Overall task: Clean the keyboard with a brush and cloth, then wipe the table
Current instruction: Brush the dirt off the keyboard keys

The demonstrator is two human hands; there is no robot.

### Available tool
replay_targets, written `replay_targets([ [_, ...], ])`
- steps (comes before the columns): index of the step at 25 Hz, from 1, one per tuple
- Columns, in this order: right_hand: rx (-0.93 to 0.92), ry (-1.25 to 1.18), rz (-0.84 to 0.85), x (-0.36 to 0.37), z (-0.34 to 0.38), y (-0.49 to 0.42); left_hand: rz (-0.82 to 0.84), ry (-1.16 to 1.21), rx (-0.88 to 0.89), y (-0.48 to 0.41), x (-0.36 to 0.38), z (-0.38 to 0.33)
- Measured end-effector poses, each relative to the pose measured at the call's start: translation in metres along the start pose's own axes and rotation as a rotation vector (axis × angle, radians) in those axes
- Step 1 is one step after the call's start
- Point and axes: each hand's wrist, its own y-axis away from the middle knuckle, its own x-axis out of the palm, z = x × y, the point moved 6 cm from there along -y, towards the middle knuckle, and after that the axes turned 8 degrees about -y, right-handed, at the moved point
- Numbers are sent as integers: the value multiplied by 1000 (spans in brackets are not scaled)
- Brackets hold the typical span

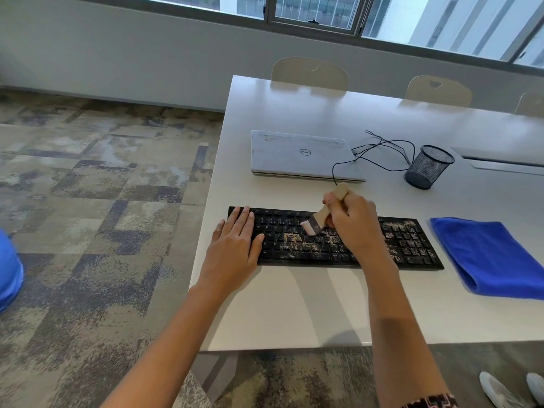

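A black keyboard [412, 245] lies on the white table [294, 304], with pale dust scattered over its middle and right keys. My left hand [235, 240] rests flat on the keyboard's left end, fingers together. My right hand [356, 225] grips a wooden-handled brush [322, 214], whose light bristles touch the keys near the keyboard's middle. A folded blue cloth [488, 257] lies on the table to the right of the keyboard, apart from it.
A closed grey laptop [300, 154] sits behind the keyboard, with a black cable [379, 148] running beside it. A black mesh pen cup [426, 167] stands at the right rear. Chairs [309, 72] line the far table edge. Carpet lies to the left.
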Motion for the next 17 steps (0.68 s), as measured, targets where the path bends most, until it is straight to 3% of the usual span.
replay_targets([
  [9,-74,45,-113,-8,7,-2,3,-3,7,1,-1,-1],
  [17,-13,126,-25,-20,-2,-2,7,-17,6,1,1,0],
])
